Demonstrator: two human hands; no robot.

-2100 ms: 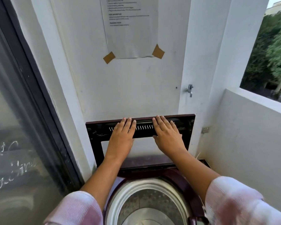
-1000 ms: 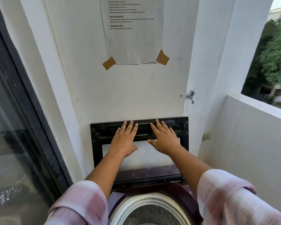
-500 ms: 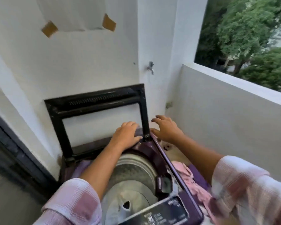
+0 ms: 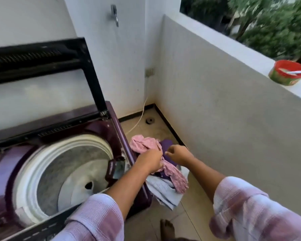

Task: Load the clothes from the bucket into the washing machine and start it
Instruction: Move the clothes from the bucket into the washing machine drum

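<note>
While left hand (image 4: 150, 161) grips pink cloth (image 4: 142, 142), right hand (image 4: 179, 154) curled, hold unclear, drum (image 4: 68, 164) uncovered.

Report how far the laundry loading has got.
Done: the washing machine's black-framed lid stands raised, exposing the steel drum, which holds no clothes. In hand: the left hand grips the pink patterned cloth beside the machine; the right hand curls over the purple garment, contact unclear. Left: move every garment into the drum, shut the lid, start it.
</note>
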